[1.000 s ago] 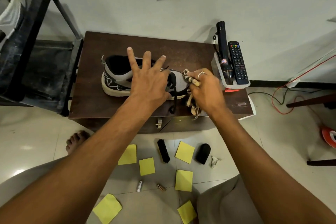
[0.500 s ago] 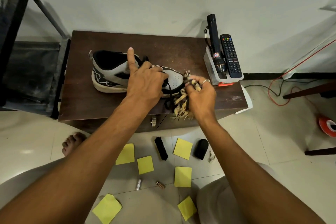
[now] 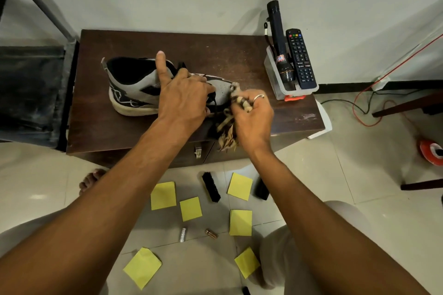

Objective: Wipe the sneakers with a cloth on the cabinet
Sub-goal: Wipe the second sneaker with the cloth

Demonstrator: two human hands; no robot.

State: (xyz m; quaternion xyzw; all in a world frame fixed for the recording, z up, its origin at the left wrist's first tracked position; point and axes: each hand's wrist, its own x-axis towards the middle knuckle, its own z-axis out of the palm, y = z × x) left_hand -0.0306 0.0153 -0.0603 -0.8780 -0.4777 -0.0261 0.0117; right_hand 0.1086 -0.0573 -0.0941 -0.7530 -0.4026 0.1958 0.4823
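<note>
I see the right hand [image 3: 251, 117] closed tight round a bunched cloth [image 3: 226, 127], a soft, striped beige-and-dark rag with a frayed fringe hanging past the front edge of the cabinet [image 3: 100, 127]. The top of the bunch touches the toe of the sneaker [image 3: 134, 88]. A thin metal ring [image 3: 259, 96] sits on one finger of that hand.

The left hand [image 3: 182, 98] holds the sneaker over its laced middle. Its forefinger sticks out straight toward the collar, and I read the other fingers as curled down over the black laces.

The sneaker stands on its sole about midway along the cabinet top, with its heel toward the left edge and its toe toward the right. It has a smooth grey upper, a perforated toe panel, a black lining and a thick, scuffed off-white sole. The cabinet top is dark brown wood grain, scratched pale near the right front corner.

At the right back corner a clear plastic tray [image 3: 273, 79] leans a black cylindrical torch [image 3: 278, 38] and a flat black remote [image 3: 300, 60] with small buttons against the wall.

On the glossy tiled floor below the front edge lie square yellow paper notes [image 3: 163, 195], a black bristle brush [image 3: 211, 187], a rounded black block [image 3: 261, 190] and two small metal cylinders [image 3: 183, 235].
</note>
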